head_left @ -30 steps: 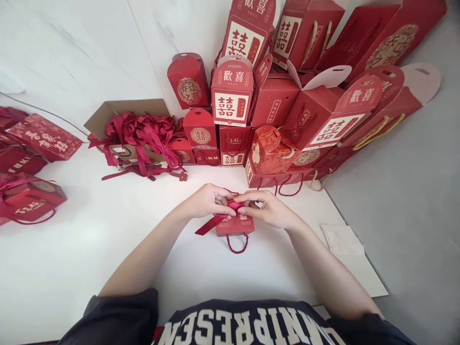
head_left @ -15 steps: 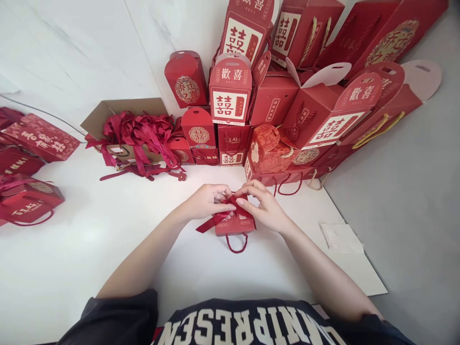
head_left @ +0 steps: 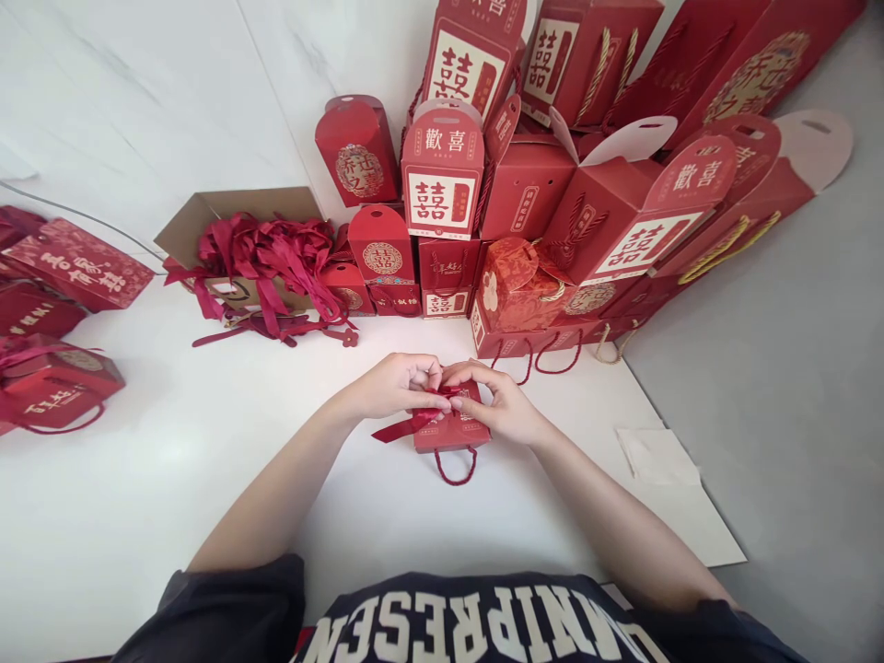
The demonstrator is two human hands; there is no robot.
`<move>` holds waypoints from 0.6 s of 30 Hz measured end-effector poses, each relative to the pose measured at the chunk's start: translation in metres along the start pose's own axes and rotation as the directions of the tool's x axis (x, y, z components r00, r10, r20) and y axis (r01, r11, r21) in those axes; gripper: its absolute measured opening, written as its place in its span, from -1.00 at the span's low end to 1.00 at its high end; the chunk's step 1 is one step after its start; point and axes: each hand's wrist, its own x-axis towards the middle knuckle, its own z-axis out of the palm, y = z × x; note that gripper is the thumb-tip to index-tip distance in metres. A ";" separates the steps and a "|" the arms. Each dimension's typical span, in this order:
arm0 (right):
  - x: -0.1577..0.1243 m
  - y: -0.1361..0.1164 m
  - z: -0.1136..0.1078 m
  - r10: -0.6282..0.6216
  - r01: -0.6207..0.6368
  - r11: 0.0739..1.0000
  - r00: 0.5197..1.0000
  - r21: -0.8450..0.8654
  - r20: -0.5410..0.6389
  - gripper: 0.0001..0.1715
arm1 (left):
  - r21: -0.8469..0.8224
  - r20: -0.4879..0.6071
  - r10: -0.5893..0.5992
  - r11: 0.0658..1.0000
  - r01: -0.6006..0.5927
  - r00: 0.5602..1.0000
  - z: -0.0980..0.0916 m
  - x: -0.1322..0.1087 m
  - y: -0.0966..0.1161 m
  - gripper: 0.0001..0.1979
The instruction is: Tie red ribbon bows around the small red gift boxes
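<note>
A small red gift box (head_left: 452,433) with a cord handle lies on the white table (head_left: 172,479) in front of me. A dark red ribbon (head_left: 397,427) crosses its top, one tail trailing to the left. My left hand (head_left: 393,385) pinches the ribbon at the box's top from the left. My right hand (head_left: 498,401) pinches the same ribbon from the right, fingertips meeting those of my left hand over the box.
A stack of red gift boxes and bags (head_left: 552,184) fills the far right corner. A cardboard box full of red ribbons (head_left: 255,253) stands at the back left. More red boxes (head_left: 55,387) lie at the left edge. White paper sheets (head_left: 656,456) rest at the table's right edge.
My right hand's fingers shifted left and closed in on the ribbon, meeting my left hand's fingertips. The ribbon tail on the left moved slightly. The box stayed in place.
</note>
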 end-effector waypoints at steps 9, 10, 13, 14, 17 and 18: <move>0.000 0.016 0.000 -0.108 0.096 0.989 0.987 -0.108 -0.117 -0.88 | -0.049 0.057 -0.024 0.998 0.027 0.998 -0.003 0.000 0.001 -0.69; 0.000 0.015 -0.002 -0.156 0.142 0.980 0.982 -0.137 -0.101 -0.88 | -0.066 0.062 -0.028 0.997 0.032 0.998 -0.003 0.001 0.001 -0.69; 0.001 0.012 -0.007 -0.261 0.253 0.944 0.965 -0.212 -0.009 -0.84 | -0.093 0.059 -0.048 0.994 0.054 0.997 -0.004 0.002 0.002 -0.70; 0.002 0.011 -0.008 -0.278 0.276 0.933 0.960 -0.230 0.023 -0.82 | -0.095 0.053 -0.054 0.994 0.059 0.997 -0.003 0.002 0.003 -0.70; 0.003 0.008 -0.011 -0.302 0.313 0.910 0.950 -0.273 0.082 -0.78 | -0.079 0.031 -0.065 0.995 0.067 0.997 -0.002 0.001 0.004 -0.72; 0.003 0.007 -0.012 -0.307 0.321 0.903 0.947 -0.285 0.093 -0.79 | -0.069 0.025 -0.059 0.996 0.061 0.998 -0.001 0.001 0.005 -0.72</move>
